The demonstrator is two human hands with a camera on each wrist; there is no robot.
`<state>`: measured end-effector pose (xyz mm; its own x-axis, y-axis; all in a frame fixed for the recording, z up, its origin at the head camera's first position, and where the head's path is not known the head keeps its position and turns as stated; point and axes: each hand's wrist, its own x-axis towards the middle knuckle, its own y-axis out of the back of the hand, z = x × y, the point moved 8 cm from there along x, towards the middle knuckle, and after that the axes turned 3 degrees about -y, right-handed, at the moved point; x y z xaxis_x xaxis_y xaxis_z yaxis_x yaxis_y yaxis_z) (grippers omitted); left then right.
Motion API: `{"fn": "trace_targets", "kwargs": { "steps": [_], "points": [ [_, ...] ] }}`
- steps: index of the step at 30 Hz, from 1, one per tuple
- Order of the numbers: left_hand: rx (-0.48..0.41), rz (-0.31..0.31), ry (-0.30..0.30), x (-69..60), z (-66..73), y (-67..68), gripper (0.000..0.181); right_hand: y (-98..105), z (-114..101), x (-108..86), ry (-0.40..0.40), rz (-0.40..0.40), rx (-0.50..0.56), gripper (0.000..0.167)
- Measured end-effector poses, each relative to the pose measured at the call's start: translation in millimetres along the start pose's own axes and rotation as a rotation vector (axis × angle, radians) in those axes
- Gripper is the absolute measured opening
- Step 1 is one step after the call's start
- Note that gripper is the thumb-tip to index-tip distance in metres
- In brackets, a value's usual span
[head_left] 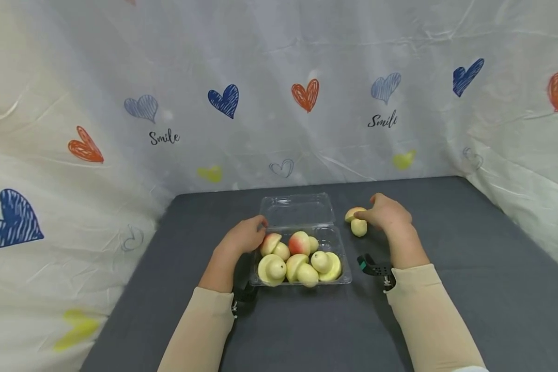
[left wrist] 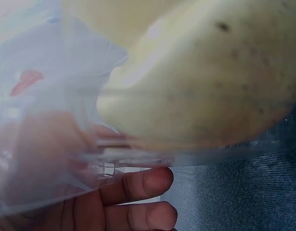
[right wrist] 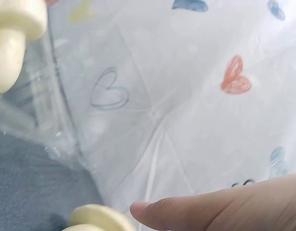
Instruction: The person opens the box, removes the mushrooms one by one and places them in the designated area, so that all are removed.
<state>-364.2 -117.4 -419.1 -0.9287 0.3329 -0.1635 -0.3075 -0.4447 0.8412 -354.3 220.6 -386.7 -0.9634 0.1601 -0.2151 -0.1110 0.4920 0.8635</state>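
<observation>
A clear plastic box [head_left: 347,275] with its lid [head_left: 297,209] folded back holds several cream mushroom-shaped pieces [head_left: 299,243], some with reddish caps. My left hand [head_left: 244,235] holds the box's left side near the hinge. In the left wrist view the fingers [left wrist: 155,183] curl outside the transparent wall, with a mushroom piece [left wrist: 196,96] just inside it. Right of the box, another mushroom piece [head_left: 359,227] lies on the table. Over its cap reaches my right hand [head_left: 390,213], thumb and fingers spread. A straight digit [right wrist: 186,211] points at that piece [right wrist: 97,216] in the right wrist view.
The dark grey table [head_left: 302,330] ends at a white curtain [head_left: 260,139] printed with hearts, which also hangs at both sides. The raised lid stands behind the box, between the two hands. Black wrist straps [head_left: 374,267] sit below both hands.
</observation>
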Motion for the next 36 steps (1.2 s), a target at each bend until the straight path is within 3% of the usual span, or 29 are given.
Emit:
{"fn": "trace_targets", "kwargs": {
  "steps": [10,16,27,36],
  "points": [
    [0.021,0.012,-0.006,5.9,9.7,8.6,0.035,25,-20,-15.6,0.065,0.03,-0.007,0.083],
    [0.03,0.013,0.003,5.7,12.8,11.7,0.035,27,-38,-26.2,0.137,-0.003,0.021,0.081],
    [0.019,-0.01,0.026,0.2,6.4,6.9,0.035,-3,-76,-41.1,0.288,-0.009,-0.009,0.067],
    [0.008,-0.008,0.034,-1.7,1.6,1.1,0.036,-29,-103,-55.0,0.421,-0.133,-0.061,0.053]
  ]
}}
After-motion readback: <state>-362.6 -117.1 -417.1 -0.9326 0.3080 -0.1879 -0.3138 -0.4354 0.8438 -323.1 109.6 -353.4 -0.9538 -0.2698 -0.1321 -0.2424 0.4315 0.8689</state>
